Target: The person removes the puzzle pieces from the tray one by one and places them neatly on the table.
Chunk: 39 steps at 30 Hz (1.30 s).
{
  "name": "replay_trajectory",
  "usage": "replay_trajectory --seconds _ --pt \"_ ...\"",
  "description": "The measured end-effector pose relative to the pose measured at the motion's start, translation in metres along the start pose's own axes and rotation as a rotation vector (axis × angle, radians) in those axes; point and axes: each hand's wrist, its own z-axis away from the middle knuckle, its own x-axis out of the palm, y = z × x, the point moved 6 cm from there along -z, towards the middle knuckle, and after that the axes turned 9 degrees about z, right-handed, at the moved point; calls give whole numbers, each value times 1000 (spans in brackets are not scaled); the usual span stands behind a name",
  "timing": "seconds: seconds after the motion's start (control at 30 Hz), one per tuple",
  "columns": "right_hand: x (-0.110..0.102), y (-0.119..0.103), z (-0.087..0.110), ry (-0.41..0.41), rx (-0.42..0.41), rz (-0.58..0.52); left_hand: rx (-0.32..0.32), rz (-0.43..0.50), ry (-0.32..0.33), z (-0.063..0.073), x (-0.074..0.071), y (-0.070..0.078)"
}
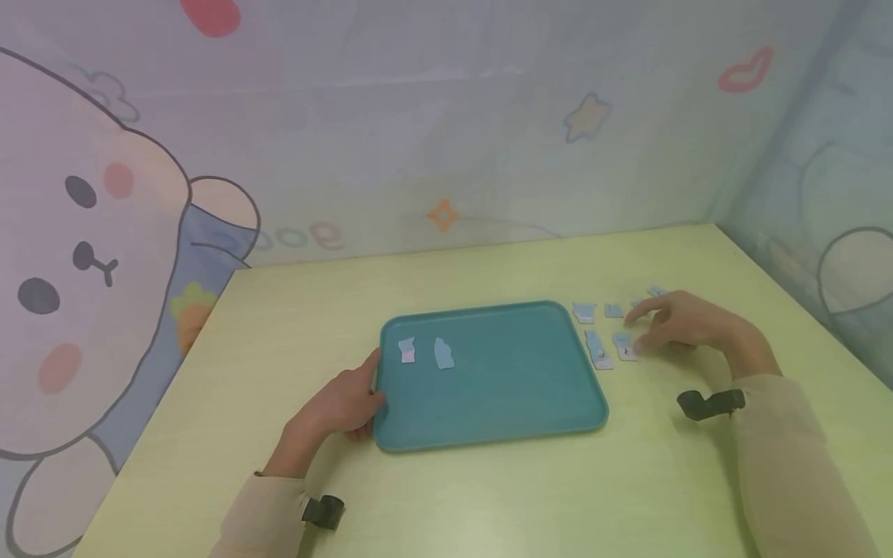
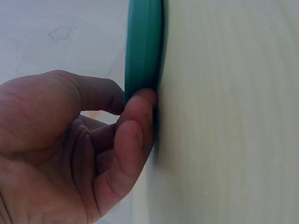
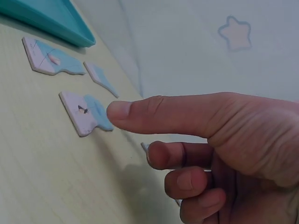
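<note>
A teal tray (image 1: 516, 387) lies on the table, and my left hand (image 1: 345, 399) grips its left rim. In the left wrist view, the thumb (image 2: 105, 93) meets the tray's edge (image 2: 144, 46) from one side and curled fingers from the other. Two puzzle pieces, one with a pink end (image 1: 408, 350) and one plain blue (image 1: 443, 353), lie in the tray's left part. My right hand (image 1: 687, 322) hovers at a pale puzzle piece (image 3: 83, 112) with a small dark print, thumb and index finger apart, other fingers loosely curled, nothing held.
More loose pieces lie right of the tray: a long one (image 1: 598, 350), a wide one (image 1: 584, 313), a small one (image 1: 613, 311), and others (image 1: 657, 291) partly behind the right hand. A printed cloth wall (image 1: 446, 139) stands behind the pale yellow table (image 1: 488, 496).
</note>
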Motion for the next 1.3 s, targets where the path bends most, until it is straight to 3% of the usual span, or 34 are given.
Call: replay_trajectory --seconds 0.3,0.5,0.87,1.3 --pt "-14 -42 4 143 -82 91 2 -6 2 0 0 -1" --pt "-11 -77 4 178 -132 125 9 -11 -2 -2 0 -1" --pt "5 -130 -10 179 -256 98 7 -12 -2 -3 0 -1" --pt "21 -169 -37 127 -343 74 -2 -3 7 -10 0 2"
